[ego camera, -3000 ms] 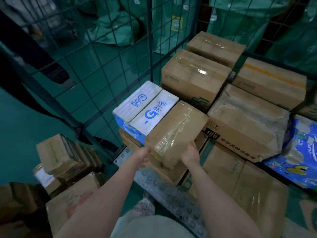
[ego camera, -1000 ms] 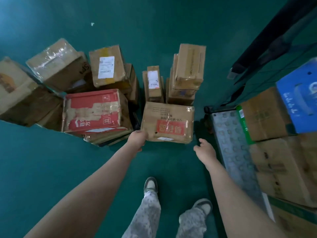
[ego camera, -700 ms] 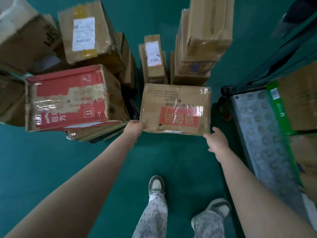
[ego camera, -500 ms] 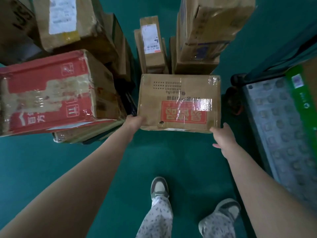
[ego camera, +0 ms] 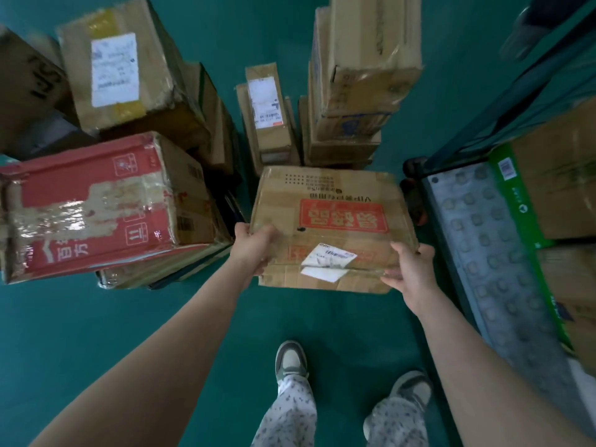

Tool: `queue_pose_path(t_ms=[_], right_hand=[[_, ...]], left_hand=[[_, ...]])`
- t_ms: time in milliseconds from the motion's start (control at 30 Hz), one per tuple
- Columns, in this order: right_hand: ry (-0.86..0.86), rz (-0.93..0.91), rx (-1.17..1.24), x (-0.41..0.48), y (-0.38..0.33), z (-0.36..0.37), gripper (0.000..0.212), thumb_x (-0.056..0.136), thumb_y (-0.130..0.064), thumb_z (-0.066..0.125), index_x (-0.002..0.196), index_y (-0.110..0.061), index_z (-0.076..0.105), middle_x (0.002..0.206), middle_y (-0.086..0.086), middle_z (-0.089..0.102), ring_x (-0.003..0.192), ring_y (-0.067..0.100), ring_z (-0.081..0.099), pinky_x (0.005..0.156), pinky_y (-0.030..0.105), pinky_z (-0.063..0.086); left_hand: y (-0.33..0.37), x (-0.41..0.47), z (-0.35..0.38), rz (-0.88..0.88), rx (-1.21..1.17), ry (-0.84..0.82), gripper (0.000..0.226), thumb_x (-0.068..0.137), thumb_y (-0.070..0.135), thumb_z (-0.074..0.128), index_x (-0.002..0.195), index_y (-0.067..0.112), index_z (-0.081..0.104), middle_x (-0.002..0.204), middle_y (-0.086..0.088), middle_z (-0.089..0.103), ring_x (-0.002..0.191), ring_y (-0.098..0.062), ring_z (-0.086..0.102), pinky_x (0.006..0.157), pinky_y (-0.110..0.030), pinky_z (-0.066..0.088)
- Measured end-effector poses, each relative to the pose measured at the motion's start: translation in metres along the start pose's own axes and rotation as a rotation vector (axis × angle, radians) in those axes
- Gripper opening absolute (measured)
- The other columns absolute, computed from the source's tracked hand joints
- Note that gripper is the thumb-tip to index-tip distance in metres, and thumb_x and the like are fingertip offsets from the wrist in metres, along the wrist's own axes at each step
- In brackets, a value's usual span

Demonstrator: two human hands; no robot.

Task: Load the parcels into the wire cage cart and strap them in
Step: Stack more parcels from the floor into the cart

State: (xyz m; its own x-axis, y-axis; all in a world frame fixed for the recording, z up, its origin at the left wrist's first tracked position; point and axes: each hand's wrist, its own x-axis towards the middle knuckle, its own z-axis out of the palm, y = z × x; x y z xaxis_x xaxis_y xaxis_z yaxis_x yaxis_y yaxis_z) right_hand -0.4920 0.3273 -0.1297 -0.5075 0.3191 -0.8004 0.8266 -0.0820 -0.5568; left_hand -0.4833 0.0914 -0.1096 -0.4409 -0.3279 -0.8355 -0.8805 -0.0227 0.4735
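A flat brown parcel with a red printed panel (ego camera: 329, 201) is tilted up off the green floor, its near side and a white label facing me. My left hand (ego camera: 253, 250) grips its near left corner. My right hand (ego camera: 408, 269) grips its near right corner, fingers under the edge. The wire cage cart (ego camera: 477, 240) stands at the right, its studded grey base plate showing, with brown parcels (ego camera: 561, 188) stacked inside.
More parcels crowd the floor: a large red and brown box (ego camera: 96, 201) at the left, a labelled box (ego camera: 119, 72) behind it, a narrow box (ego camera: 267, 114) and a tall stack (ego camera: 358, 79) behind the held parcel. My feet stand on open green floor below.
Three seconds ago my hands set a parcel in the cart. I have since turned to the floor pile, reached down, and both hands have taken hold of the red-panel parcel and tipped it toward me.
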Motion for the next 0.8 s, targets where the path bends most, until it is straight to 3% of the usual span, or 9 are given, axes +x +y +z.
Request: queue_pose_path(t_ms=[133, 233, 367, 467, 533, 633, 733, 800], right_hand=[[0.048, 0.004, 0.078, -0.046, -0.019, -0.027, 0.032, 0.092, -0.02, 0.057, 0.113, -0.017, 0.033, 0.116, 0.009, 0.05, 0.109, 0.028, 0.055, 0.089, 0.038, 0.048], [0.065, 0.015, 0.125, -0.087, -0.036, -0.047, 0.039, 0.092, -0.021, 0.056, 0.123, -0.015, 0.032, 0.12, 0.01, 0.049, 0.115, 0.03, 0.052, 0.094, 0.043, 0.045], [0.091, -0.001, 0.186, -0.143, -0.068, -0.079, 0.053, 0.094, -0.025, 0.055, 0.137, -0.011, 0.027, 0.124, 0.009, 0.046, 0.117, 0.031, 0.05, 0.088, 0.041, 0.044], [0.132, -0.002, 0.233, -0.186, -0.087, -0.101, 0.062, 0.094, -0.028, 0.056, 0.144, -0.012, 0.023, 0.138, 0.012, 0.044, 0.123, 0.031, 0.048, 0.094, 0.045, 0.044], [0.161, -0.031, 0.265, -0.214, -0.096, -0.116, 0.06, 0.095, -0.027, 0.055, 0.144, -0.012, 0.023, 0.142, 0.013, 0.042, 0.125, 0.031, 0.047, 0.1, 0.046, 0.043], [0.166, -0.078, 0.302, -0.249, -0.103, -0.135, 0.057, 0.094, -0.024, 0.057, 0.142, -0.011, 0.027, 0.138, 0.011, 0.045, 0.122, 0.029, 0.049, 0.093, 0.04, 0.045], [0.21, -0.111, 0.397, -0.285, -0.097, -0.163, 0.062, 0.092, -0.02, 0.06, 0.142, -0.01, 0.026, 0.138, 0.012, 0.045, 0.121, 0.028, 0.05, 0.091, 0.037, 0.045], [0.24, -0.107, 0.421, -0.298, -0.091, -0.176, 0.064, 0.091, -0.019, 0.061, 0.143, -0.01, 0.024, 0.138, 0.012, 0.044, 0.122, 0.029, 0.049, 0.094, 0.038, 0.045]], left_hand=[[0.029, -0.06, -0.005, 0.055, 0.006, -0.038, 0.029, 0.092, 0.032, 0.049, 0.115, 0.021, 0.034, 0.094, 0.0, 0.052, 0.084, -0.025, 0.054, 0.068, -0.031, 0.043], [0.051, -0.11, -0.013, 0.094, 0.0, -0.057, 0.029, 0.094, 0.029, 0.048, 0.117, 0.02, 0.033, 0.097, -0.001, 0.051, 0.08, -0.02, 0.054, 0.061, -0.028, 0.042], [0.082, -0.179, -0.019, 0.174, -0.015, -0.104, 0.031, 0.095, 0.027, 0.048, 0.122, 0.018, 0.035, 0.09, 0.002, 0.05, 0.076, -0.014, 0.052, 0.066, -0.028, 0.044], [0.099, -0.226, -0.021, 0.208, -0.027, -0.13, 0.029, 0.094, 0.024, 0.049, 0.12, 0.018, 0.036, 0.088, 0.004, 0.048, 0.074, -0.012, 0.049, 0.062, -0.026, 0.041], [0.107, -0.253, -0.023, 0.233, -0.034, -0.143, 0.029, 0.094, 0.023, 0.051, 0.119, 0.018, 0.036, 0.087, 0.004, 0.047, 0.073, -0.013, 0.049, 0.062, -0.027, 0.04], [0.114, -0.284, -0.026, 0.269, -0.06, -0.179, 0.032, 0.092, 0.024, 0.054, 0.119, 0.019, 0.037, 0.089, 0.004, 0.049, 0.074, -0.013, 0.05, 0.063, -0.028, 0.041], [0.11, -0.318, -0.023, 0.342, -0.007, -0.229, 0.032, 0.092, 0.028, 0.055, 0.118, 0.02, 0.039, 0.098, 0.001, 0.055, 0.081, -0.015, 0.054, 0.078, -0.034, 0.048], [0.099, -0.327, -0.017, 0.375, 0.021, -0.246, 0.032, 0.092, 0.029, 0.055, 0.118, 0.018, 0.04, 0.098, 0.001, 0.055, 0.081, -0.016, 0.055, 0.078, -0.035, 0.048]])
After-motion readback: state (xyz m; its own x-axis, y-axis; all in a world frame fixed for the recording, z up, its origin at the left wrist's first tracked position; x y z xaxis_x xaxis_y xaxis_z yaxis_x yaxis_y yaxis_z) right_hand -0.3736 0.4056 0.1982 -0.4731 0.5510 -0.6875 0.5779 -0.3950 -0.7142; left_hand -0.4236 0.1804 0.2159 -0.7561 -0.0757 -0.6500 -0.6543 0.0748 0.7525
